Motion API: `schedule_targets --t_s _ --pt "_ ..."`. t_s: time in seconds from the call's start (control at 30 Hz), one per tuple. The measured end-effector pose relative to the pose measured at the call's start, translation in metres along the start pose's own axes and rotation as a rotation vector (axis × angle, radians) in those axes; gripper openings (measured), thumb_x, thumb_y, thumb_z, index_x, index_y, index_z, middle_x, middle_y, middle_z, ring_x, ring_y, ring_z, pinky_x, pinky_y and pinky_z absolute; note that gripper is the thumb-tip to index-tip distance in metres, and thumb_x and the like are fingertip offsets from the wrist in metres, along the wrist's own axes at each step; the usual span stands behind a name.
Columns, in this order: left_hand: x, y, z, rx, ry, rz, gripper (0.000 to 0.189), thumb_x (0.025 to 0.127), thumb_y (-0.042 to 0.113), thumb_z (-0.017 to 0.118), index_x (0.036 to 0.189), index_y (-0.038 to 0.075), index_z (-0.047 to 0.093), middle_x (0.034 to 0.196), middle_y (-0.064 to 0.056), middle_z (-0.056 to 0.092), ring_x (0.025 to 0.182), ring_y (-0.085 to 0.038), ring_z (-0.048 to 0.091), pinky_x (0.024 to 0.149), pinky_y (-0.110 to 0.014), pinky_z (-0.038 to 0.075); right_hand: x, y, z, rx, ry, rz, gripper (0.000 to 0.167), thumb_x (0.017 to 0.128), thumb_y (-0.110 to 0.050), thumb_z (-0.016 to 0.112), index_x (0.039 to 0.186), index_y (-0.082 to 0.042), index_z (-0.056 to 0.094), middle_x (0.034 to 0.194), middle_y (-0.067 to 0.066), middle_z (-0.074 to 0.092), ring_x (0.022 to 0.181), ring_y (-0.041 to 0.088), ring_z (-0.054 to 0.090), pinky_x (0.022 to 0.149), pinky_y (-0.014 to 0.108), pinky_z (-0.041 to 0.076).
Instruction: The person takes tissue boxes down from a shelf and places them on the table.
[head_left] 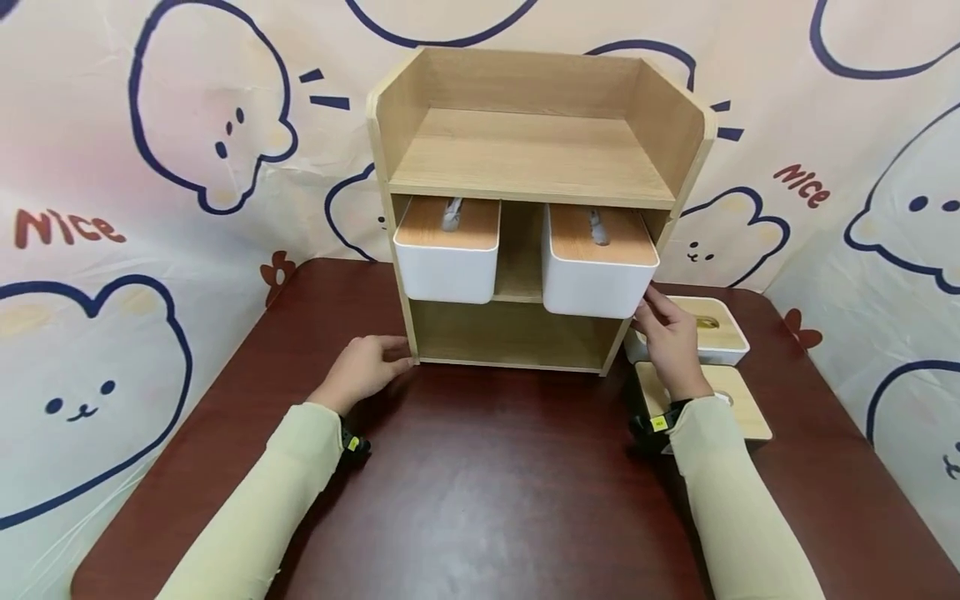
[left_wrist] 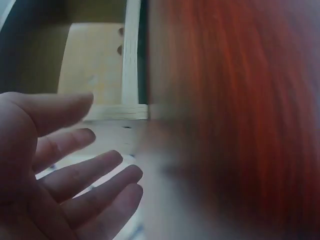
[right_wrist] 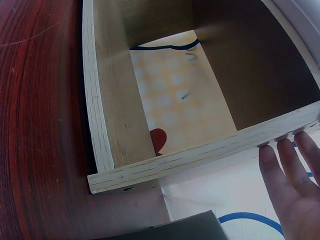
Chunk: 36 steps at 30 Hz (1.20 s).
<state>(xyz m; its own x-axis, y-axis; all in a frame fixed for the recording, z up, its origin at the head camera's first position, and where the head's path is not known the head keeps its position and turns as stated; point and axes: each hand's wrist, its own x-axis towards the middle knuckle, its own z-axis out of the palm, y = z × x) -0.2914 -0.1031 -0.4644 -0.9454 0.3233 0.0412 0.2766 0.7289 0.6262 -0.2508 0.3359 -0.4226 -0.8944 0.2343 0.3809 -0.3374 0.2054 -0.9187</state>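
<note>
The shelf (head_left: 532, 154) stands upright on the table (head_left: 480, 492), filling the upper middle of the frame in the head view, with the left box (head_left: 447, 273) and the right box (head_left: 597, 285) side by side on its middle tier, a gap between them and both fronts jutting past the shelf's front edge. At the lower left of the shelf is the left hand (head_left: 360, 367), by the side panel's bottom corner; its fingers (left_wrist: 82, 175) are straight and a little apart, pinching nothing (whether they touch the wood, I cannot tell). Right of the shelf, the right hand (head_left: 670, 340) has its fingertips (right_wrist: 270, 152) against the outer side of the panel, fingers straight and slightly spread; its thumb shows too poorly to say whether it presses. Just beyond that hand, at the right of the frame, sit a white box (head_left: 726, 337) and a dark box (head_left: 744, 408), both with pale lids. The step in hand looks like steadying or squaring the shelf from both sides; the next move seems to call for even, gentle pressure on the two panels, so the jutting boxes do not slide.
</note>
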Motion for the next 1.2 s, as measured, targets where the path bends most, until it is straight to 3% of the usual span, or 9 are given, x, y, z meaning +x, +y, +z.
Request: schedule_targets --t_s 0.13,0.33,0.47,0.73,0.97,1.2 --pt "-0.001 0.020 -0.009 0.185 0.050 0.114 0.038 0.088 0.031 0.072 0.119 0.009 0.071 0.107 -0.005 0.071 0.097 -0.024 0.066 0.079 -0.044 0.051 -0.002 0.000 -0.004 -0.032 0.024 0.022 0.044 0.098 -0.022 0.058 0.139 -0.005 0.053 0.137 0.018 0.053 0.103 0.009 0.061 0.084 0.027 0.052" --pt "-0.008 0.047 -0.023 0.290 0.074 0.237 0.031 0.088 0.027 0.071 0.114 0.011 0.073 0.098 -0.002 0.072 0.083 -0.017 0.065 0.070 -0.042 0.051 0.003 -0.002 -0.004 -0.054 0.009 0.025 0.044 0.099 -0.026 0.058 0.140 -0.011 0.053 0.140 0.014 0.052 0.108 0.012 0.060 0.088 0.033 0.051" --pt "-0.015 0.066 -0.027 0.373 0.082 0.355 0.029 0.089 0.025 0.071 0.114 0.010 0.073 0.094 -0.002 0.072 0.077 -0.014 0.065 0.067 -0.042 0.053 0.006 -0.001 -0.002 -0.029 -0.001 0.013 0.043 0.098 -0.024 0.058 0.139 -0.010 0.053 0.140 0.014 0.051 0.108 0.012 0.060 0.088 0.034 0.051" --pt "-0.019 0.100 -0.017 0.525 0.111 0.672 0.021 0.088 0.021 0.071 0.107 0.013 0.074 0.104 0.001 0.071 0.089 -0.016 0.068 0.064 -0.039 0.055 0.005 -0.002 -0.002 0.015 0.011 -0.013 0.042 0.098 -0.020 0.059 0.136 -0.004 0.055 0.128 0.009 0.057 0.104 0.011 0.060 0.080 0.020 0.051" --pt "-0.023 0.128 -0.014 0.588 0.166 0.853 0.020 0.087 0.015 0.069 0.106 0.010 0.075 0.100 -0.001 0.071 0.088 -0.018 0.068 0.068 -0.036 0.055 0.001 -0.001 0.000 -0.010 -0.005 -0.008 0.041 0.098 -0.020 0.059 0.136 -0.006 0.055 0.126 0.006 0.057 0.105 0.012 0.059 0.080 0.020 0.051" --pt "-0.015 0.150 -0.017 0.637 0.242 1.006 0.023 0.090 0.011 0.061 0.109 0.004 0.073 0.102 -0.007 0.071 0.092 -0.022 0.066 0.077 -0.037 0.054 0.003 0.001 -0.001 -0.007 -0.006 -0.004 0.040 0.098 -0.018 0.059 0.136 -0.007 0.055 0.125 0.004 0.058 0.104 0.012 0.059 0.083 0.024 0.052"
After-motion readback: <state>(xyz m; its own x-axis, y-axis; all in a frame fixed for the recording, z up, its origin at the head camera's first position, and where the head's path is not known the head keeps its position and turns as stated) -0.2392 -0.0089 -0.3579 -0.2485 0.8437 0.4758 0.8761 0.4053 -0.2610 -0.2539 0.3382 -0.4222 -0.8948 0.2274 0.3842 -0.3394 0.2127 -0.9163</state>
